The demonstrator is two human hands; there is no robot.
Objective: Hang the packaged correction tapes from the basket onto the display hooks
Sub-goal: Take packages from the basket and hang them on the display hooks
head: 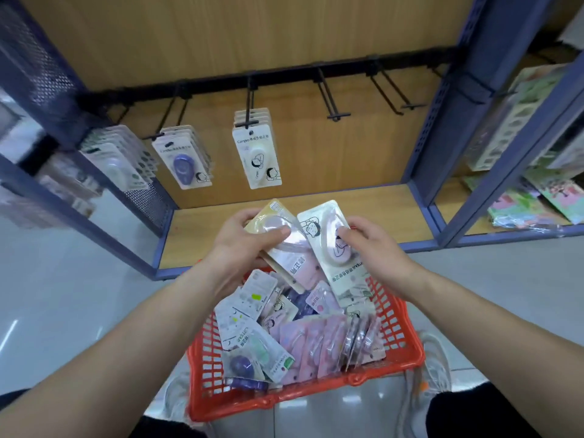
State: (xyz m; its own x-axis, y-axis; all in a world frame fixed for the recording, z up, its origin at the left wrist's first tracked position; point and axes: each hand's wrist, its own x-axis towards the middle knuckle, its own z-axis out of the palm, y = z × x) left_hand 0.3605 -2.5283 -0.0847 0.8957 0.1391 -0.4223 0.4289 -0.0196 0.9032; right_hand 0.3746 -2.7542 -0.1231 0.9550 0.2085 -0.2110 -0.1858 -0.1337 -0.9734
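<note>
Over the red plastic lattice basket (pixel 316 392) heaped with packaged tapes (pixel 303 343), the left hand (pixel 240 248) grips a pale yellow blister-packed correction tape (pixel 271 216) and the right hand (pixel 373 245) pinches a cream blister-packed correction tape (pixel 328 248), both below the black metal display hooks (pixel 331 99) on the wooden back panel (pixel 221 42)

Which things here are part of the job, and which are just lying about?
Job: left hand gripping a yellow-topped pack; right hand gripping a white pack; red basket of loose packs; empty hooks; hung packs.
Lying about: colourful sheets at far right; wooden bottom shelf.
</note>
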